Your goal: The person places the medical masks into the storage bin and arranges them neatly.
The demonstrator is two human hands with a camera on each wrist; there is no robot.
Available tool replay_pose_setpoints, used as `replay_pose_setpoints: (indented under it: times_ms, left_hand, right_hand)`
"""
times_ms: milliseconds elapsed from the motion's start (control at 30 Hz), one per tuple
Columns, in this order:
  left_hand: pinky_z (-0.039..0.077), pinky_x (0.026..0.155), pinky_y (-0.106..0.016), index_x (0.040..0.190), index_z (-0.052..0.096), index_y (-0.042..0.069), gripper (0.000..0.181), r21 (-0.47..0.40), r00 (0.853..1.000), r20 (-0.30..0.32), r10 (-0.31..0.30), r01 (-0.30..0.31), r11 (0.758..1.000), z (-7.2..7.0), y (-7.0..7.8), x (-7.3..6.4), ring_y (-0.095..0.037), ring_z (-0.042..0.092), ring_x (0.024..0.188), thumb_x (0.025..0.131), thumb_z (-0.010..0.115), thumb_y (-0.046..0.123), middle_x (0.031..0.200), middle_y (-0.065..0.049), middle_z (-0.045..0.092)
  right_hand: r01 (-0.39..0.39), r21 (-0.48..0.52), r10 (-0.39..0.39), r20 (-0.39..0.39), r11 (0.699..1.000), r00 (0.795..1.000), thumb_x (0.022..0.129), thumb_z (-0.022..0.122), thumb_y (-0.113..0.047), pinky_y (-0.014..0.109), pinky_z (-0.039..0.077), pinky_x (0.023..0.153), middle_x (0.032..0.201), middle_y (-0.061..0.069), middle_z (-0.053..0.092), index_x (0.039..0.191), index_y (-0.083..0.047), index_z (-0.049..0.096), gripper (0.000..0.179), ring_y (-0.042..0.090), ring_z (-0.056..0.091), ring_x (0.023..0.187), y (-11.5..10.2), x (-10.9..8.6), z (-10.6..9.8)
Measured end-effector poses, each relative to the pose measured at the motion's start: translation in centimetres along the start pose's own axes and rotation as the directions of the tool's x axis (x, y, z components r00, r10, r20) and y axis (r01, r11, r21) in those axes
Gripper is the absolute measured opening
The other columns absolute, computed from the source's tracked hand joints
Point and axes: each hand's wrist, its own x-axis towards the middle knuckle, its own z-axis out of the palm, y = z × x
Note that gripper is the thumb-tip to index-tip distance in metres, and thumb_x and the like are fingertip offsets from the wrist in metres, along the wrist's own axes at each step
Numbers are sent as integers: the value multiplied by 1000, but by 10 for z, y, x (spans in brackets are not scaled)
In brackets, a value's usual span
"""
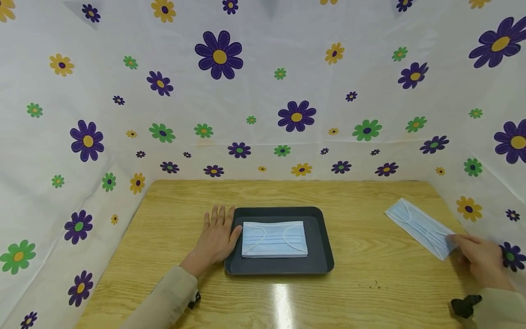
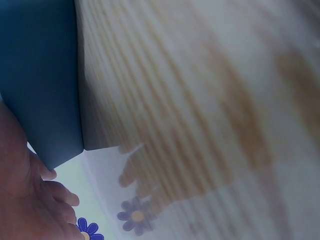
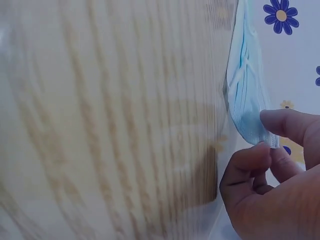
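Observation:
At the middle of the wooden table lies a dark grey tray (image 1: 320, 246), with a flat pile of light blue face masks (image 1: 274, 242) inside it, ear loops facing up. My left hand (image 1: 214, 241) rests along the tray's left side, fingers straight and thumb over the rim; the left wrist view has its fingers (image 2: 62, 197) close to the tray wall (image 2: 42, 80). Over at the right, my right hand (image 1: 481, 259) pinches one end of a single face mask (image 1: 421, 228). In the right wrist view the thumb and forefinger grip that mask's (image 3: 246, 92) edge.
The wooden table (image 1: 357, 205) runs back to a white cloth (image 1: 255, 27) printed with flowers, which also encloses both sides. A few small dark specks (image 1: 376, 285) mark the tabletop right of the tray. Dark wrist straps (image 1: 464, 306) show at the sleeves.

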Motion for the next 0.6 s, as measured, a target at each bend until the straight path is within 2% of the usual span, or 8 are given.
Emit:
replay_pose_setpoints:
  times_ms: [33,100,200,267,400,467,533,600]
  left_hand:
    - [6,129,-69,169,17,6,71,0,1000,0,0,0,1000,0,0,0,-49,8,162,115,32,48,171,-32,17]
    - [7,129,-69,169,17,6,71,-5,1000,-4,4,-4,1000,0,0,0,-50,9,162,114,31,49,171,-32,18]
    - [7,128,-70,169,19,5,70,-17,1000,-15,11,-11,1000,1,-1,-1,-51,10,162,114,32,48,171,-33,19]
    - [7,129,-70,169,19,5,70,-18,1000,-16,10,-10,1000,1,-1,0,-51,10,162,114,32,48,171,-33,19]
    - [7,129,-69,169,18,6,70,-4,1000,-10,7,-7,1000,1,-1,0,-50,9,162,115,33,48,171,-32,18]
    - [6,129,-69,169,17,6,71,2,1000,-9,7,-6,1000,1,-1,1,-50,9,162,114,33,48,171,-32,18]
    - [6,129,-69,169,17,6,71,4,1000,-8,6,-6,1000,1,-1,1,-50,8,162,114,33,48,171,-32,18]
    - [6,129,-69,169,17,6,71,2,1000,-7,5,-4,1000,1,-1,1,-50,8,162,114,33,48,171,-32,17]
  right_hand:
    - [13,-40,-13,-5,999,1000,101,66,-27,29,46,61,77,-14,49,150,-5,58,54,15,49,79,-1,-1,1]
    - [45,-114,-47,-9,992,999,102,64,-31,28,46,61,81,-13,50,159,5,39,72,15,49,79,-2,-4,3]
    - [103,-158,-104,0,982,995,102,64,-34,27,46,61,79,-16,51,154,7,47,68,13,49,76,-3,-7,3]
    - [134,-160,-134,7,978,991,100,66,-35,28,46,60,74,-17,50,135,0,68,49,10,49,71,-4,-8,3]
    - [173,-181,-174,14,968,985,99,69,-38,26,46,61,73,-19,51,127,1,73,49,8,49,73,-8,-9,3]
    - [188,-224,-188,19,956,982,100,66,-41,23,46,61,85,-8,61,142,7,60,65,8,48,77,-10,-11,6]
    - [226,-240,-224,36,944,974,102,62,-42,19,49,60,104,12,67,152,11,46,74,2,50,76,-12,-11,10]
    - [264,-229,-259,55,937,964,104,58,-42,16,50,58,130,32,59,153,13,42,75,-4,49,73,-12,-11,13]
